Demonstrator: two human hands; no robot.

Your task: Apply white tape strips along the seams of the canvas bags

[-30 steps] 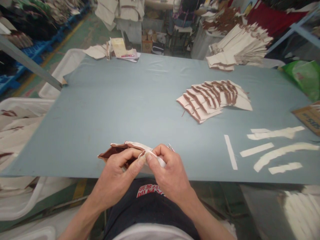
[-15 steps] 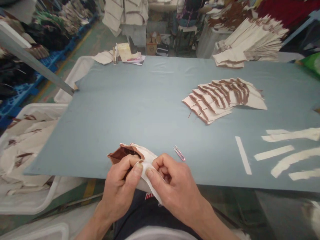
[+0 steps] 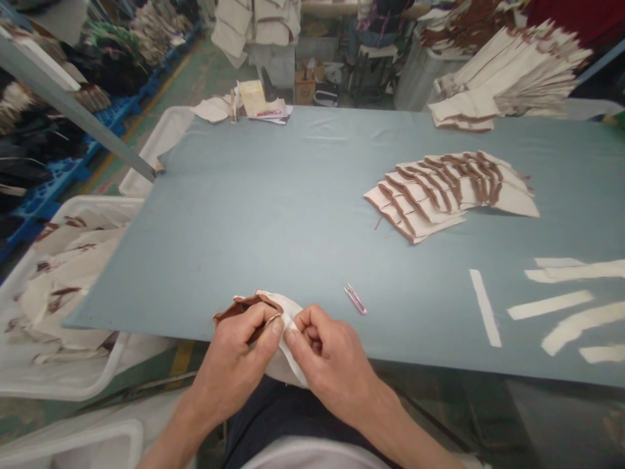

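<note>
At the near table edge, a cream fabric piece with a brown lining (image 3: 285, 301) is pinched between both hands. My left hand (image 3: 239, 358) is closed, its thumb and forefinger gripping the brown-edged opening. Close beside it, my right hand (image 3: 336, 365) is also closed, thumb and curled fingers on the cream cloth. Part of the cloth hangs below the thumbs over the lap. The fingers hide much of the piece. To the right of my right hand lies a pair of pink-handled thread snips (image 3: 355, 299), touched by neither hand.
Overlapping cream pieces with brown edges (image 3: 424, 195) lie on the blue-grey table (image 3: 273, 195). Pale strips (image 3: 551, 305) are at right, and a fabric stack (image 3: 517, 78) stands far right. A white bin (image 3: 92, 384) of cloth is at left, near a metal post (image 3: 92, 124).
The view has shifted, so the table things sit slightly further right. Both hands keep their pinch on the fabric. A red-and-white printed patch below the cloth has gone out of sight.
</note>
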